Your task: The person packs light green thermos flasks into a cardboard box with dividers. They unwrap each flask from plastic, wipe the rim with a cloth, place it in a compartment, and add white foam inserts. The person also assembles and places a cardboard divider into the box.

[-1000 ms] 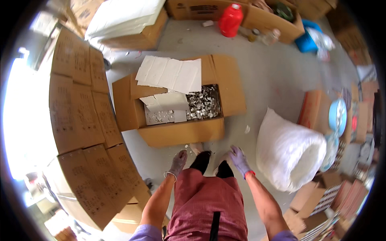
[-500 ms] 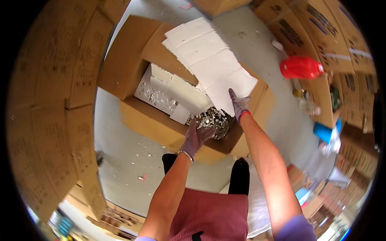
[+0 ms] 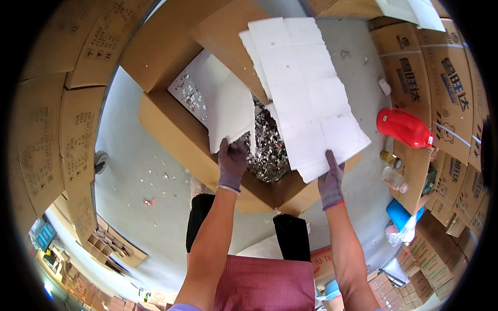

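Observation:
An open cardboard box (image 3: 179,124) stands on the floor in front of me, with a heap of shiny silvery scraps (image 3: 265,150) inside. My gloved right hand (image 3: 332,182) is closed on the near edge of a few overlapping white sheets (image 3: 303,93), thumb on top, raised over the box's right side. Inside the box lies another white sheet (image 3: 228,96), sprinkled with glittering bits at its left. My gloved left hand (image 3: 233,163) pinches this sheet's near edge beside the scraps; its fingertips are partly hidden.
Stacked cartons line the left (image 3: 85,129) and right (image 3: 404,72). A red jug (image 3: 404,128), a jar (image 3: 390,158), a clear bottle (image 3: 395,180) and a blue container (image 3: 399,213) stand at right. Small bits litter the floor (image 3: 155,181); a caster wheel (image 3: 101,161) shows at left.
My left hand has gone from spread over the scraps to the inner sheet's near edge. My right hand has shifted its white sheets rightward. The whole view has turned somewhat.

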Demonstrator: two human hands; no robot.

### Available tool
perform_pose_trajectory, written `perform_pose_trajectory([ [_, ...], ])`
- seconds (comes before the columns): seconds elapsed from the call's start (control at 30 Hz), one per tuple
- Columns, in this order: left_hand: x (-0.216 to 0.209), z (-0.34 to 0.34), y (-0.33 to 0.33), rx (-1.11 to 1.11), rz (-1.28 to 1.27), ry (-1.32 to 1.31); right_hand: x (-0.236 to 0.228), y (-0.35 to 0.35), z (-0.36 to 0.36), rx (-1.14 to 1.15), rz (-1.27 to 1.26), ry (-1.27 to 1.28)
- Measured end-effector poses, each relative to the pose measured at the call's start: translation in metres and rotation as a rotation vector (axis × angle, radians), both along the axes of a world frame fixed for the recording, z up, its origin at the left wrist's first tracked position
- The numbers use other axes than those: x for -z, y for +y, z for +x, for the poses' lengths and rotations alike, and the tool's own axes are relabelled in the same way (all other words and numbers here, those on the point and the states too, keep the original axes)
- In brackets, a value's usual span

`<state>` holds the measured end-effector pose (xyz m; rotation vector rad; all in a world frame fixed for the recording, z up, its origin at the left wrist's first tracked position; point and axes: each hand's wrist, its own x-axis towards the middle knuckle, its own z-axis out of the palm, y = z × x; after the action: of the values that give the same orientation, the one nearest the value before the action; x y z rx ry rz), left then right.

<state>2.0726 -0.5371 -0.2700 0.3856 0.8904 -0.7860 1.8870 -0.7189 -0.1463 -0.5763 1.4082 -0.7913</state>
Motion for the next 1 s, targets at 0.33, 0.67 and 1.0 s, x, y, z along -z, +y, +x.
perform_pose_trajectory([
  [0.33,-0.206,-0.099,0.019,0.071,-0.164,0.02,-0.151,0.024,-0.046,0.082,-0.093,0.188],
  [0.67,-0.331,-0.261,-0.042,0.069,-0.449,0.64,-0.259,0.046,-0.143,-0.61,-0.422,0.347],
  [1.0,-0.349,-0.322,-0.06,0.132,-0.644,0.474,-0.289,0.01,-0.127,-0.61,0.039,0.643],
])
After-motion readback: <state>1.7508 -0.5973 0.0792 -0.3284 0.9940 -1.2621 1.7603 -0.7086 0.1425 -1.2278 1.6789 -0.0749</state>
